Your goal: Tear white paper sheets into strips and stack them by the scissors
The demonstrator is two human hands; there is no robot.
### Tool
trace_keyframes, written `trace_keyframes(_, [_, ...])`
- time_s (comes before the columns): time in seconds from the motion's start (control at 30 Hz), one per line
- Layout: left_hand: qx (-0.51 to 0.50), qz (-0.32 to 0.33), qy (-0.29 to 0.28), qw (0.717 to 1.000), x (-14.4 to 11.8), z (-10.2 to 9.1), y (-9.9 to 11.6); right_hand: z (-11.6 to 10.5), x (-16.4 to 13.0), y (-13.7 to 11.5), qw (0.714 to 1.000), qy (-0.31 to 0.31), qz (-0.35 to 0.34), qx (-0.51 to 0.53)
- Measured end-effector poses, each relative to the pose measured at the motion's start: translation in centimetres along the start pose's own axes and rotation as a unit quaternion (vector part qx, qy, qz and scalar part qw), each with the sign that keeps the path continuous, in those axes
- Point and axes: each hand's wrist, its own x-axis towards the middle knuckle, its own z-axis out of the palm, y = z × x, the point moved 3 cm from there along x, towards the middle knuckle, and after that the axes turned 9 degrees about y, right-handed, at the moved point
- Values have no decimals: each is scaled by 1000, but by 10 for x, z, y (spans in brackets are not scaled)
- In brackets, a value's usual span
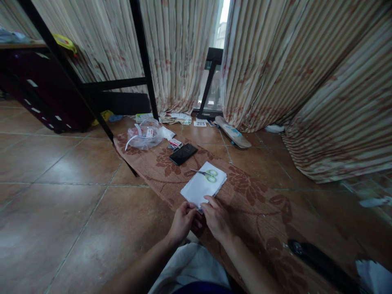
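A stack of white paper sheets (196, 188) with slightly uneven edges lies on the patterned brown cloth (171, 179). Green-handled scissors (209, 175) rest on top of it, blades pointing left. My left hand (185, 221) is closed at the near corner of the paper, thumb and fingers pinched together. From the other side, my right hand (217, 217) meets it, its thumb and curled fingers closed on the same near edge. The fingers partly hide what is between them. Beyond the stack lies a black smartphone (183, 154).
A clear plastic bag (146, 134) and small red-and-white boxes (175, 143) lie beyond the phone. A skateboard (233, 132) sits by the curtains (263, 61). Black metal frame bars (143, 61) stand at left, near a dark suitcase (45, 90). A black object (318, 257) lies at lower right.
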Motion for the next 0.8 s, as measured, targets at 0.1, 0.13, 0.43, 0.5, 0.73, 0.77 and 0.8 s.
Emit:
trace_keyframes(0.1, [2,-1,-6,1000,-1,0,-1,4,4,7,989,38,85,113])
trace_keyframes(0.13, [6,0,-7,1000,-1,0,-1,5,6,11,976,52,128,167])
trace_keyframes(0.43, [27,8,-13,1000,0,0,-3,2,20,23,886,93,290,348])
trace_keyframes(0.5, [26,5,-13,1000,0,0,-3,-6,25,23,880,102,291,361])
trace_keyframes(0.73, [26,6,-20,999,0,0,-2,-41,31,6,962,102,122,223])
trace_keyframes(0.77, [28,8,-21,999,1,0,-3,-42,28,3,970,97,98,200])
trace_keyframes(0.8, [31,9,-21,999,1,0,-3,-44,24,1,975,92,79,184])
